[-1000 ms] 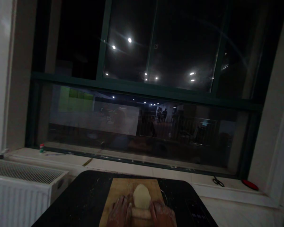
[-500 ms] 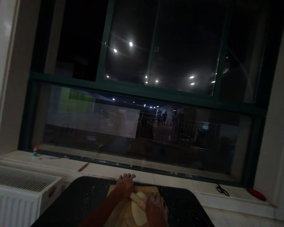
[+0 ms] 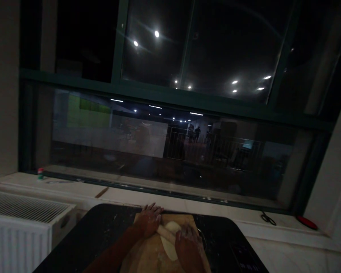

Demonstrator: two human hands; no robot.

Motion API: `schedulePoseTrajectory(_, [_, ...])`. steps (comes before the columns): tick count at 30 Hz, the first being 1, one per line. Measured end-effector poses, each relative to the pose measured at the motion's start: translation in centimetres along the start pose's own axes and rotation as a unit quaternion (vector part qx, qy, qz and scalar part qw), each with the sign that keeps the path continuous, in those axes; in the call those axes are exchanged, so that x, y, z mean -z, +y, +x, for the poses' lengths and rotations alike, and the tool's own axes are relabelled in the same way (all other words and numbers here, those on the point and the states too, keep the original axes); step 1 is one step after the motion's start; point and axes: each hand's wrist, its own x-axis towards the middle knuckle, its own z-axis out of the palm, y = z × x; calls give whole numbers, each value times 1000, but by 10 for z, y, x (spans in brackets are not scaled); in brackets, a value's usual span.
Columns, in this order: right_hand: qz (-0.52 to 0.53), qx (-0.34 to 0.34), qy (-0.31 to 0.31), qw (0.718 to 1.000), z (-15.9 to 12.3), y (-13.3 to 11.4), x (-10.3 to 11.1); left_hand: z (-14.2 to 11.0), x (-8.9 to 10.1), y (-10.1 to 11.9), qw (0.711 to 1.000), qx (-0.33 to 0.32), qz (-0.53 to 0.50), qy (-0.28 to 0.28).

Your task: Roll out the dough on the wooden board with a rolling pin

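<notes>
A pale rolling pin (image 3: 167,234) lies slantwise across a flat oval of dough (image 3: 170,250) on a wooden board (image 3: 143,254). My left hand (image 3: 150,220) is over the pin's upper left end, its floury fingers reaching forward past it. Over the lower right end is my right hand (image 3: 189,244), fingers curved and dusted with flour. Both hands cover the ends of the pin; its middle shows between them, resting on the dough.
The board rests on a black tabletop (image 3: 93,235) specked with flour. Behind it, the windowsill (image 3: 147,197) holds scissors (image 3: 268,218), a red oval object (image 3: 307,222) and a small red-and-green container (image 3: 40,173). A white radiator (image 3: 19,242) stands at left. The dark window reflects lights.
The view has tilted slightly, so the window and sill sit higher. Both hands are still on the rolling pin, and the left hand's fingers are now stretched further forward.
</notes>
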Motion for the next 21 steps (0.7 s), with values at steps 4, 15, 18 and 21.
schedulePoseTrajectory(4, [9, 9, 10, 1000, -9, -5, -1, -18, 9, 1, 999, -34, 5, 27])
schedulePoseTrajectory(15, [9, 0, 28, 1000, -52, -21, -11, -86, 27, 8, 992, -90, -11, 88])
schedulePoseTrajectory(18, [27, 8, 83, 996, -67, -19, -21, -105, 36, 19, 993, -62, -20, 101])
schedulePoseTrajectory(21, [42, 5, 119, 992, -72, -13, -35, -117, 44, 36, 991, -13, -71, 115])
